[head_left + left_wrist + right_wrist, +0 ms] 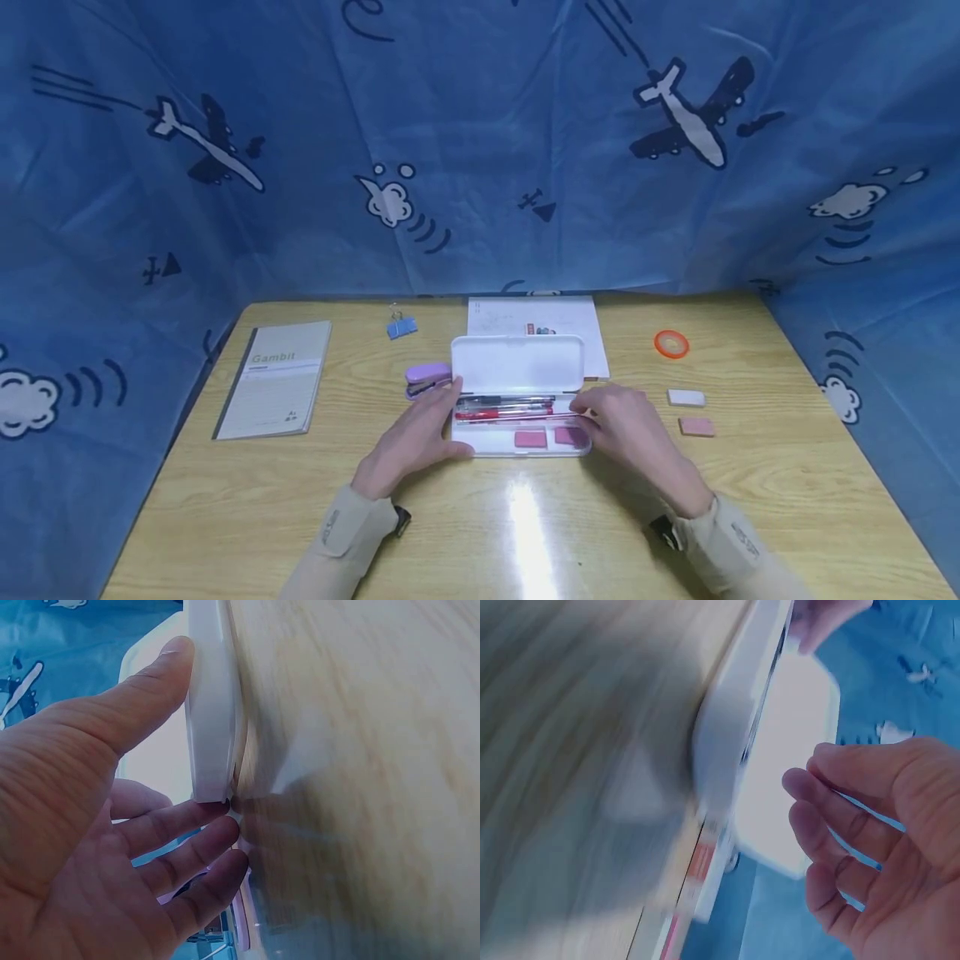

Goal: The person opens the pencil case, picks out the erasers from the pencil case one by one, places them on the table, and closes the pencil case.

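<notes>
A white pencil case (pixel 491 448) lies with its lid (pixel 517 364) raised. Inside are several pens, among them a red pen (pixel 491 413), and a thin dark-red stick (pixel 525 419). Two pink erasers (pixel 530 438) sit in its front compartments. My left hand (pixel 420 425) grips the case's left end, thumb along the front wall (pixel 214 712) and fingers around the end. Over the right end is my right hand (pixel 622 421), its fingertips close to the stick's tip. In the right wrist view, thumb and bent fingers (pixel 840 817) come near each other with nothing visible between them.
A purple stapler (pixel 427 374) stands just left of the case. Behind the lid lies a printed sheet (pixel 592 333). Farther left are a blue binder clip (pixel 402 327) and a notebook (pixel 273 383). To the right lie an orange tape roll (pixel 671 344), a white eraser (pixel 686 397) and a pink eraser (pixel 697 427).
</notes>
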